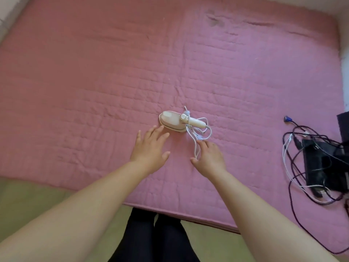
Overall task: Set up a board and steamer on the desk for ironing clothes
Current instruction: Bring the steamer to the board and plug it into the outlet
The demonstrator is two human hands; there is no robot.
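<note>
nearest me, short of the steamer point(176, 123), my legs in black stand at the edge of the pink quilt point(94, 82) spread over the floor. both arms reach forward over it. my left hand point(149, 148) hovers just short of the steamer's flat base, its fingers point(159, 132) spread and straight, gripping nothing, ready, i judge, to take the body. my right hand point(209, 156) is beside the white cord point(196, 140), fingers loosely bent over its loops; whether they touch it i cannot tell, but nothing is gripped. the steamer lies on its side on the quilt, cord wound loosely around its handle, so i expect to gather both together. no board or bench shows, so setup has barely begun. right of the steamer, well apart, a tangle of dark cables point(302, 157) lies by black gear.
</note>
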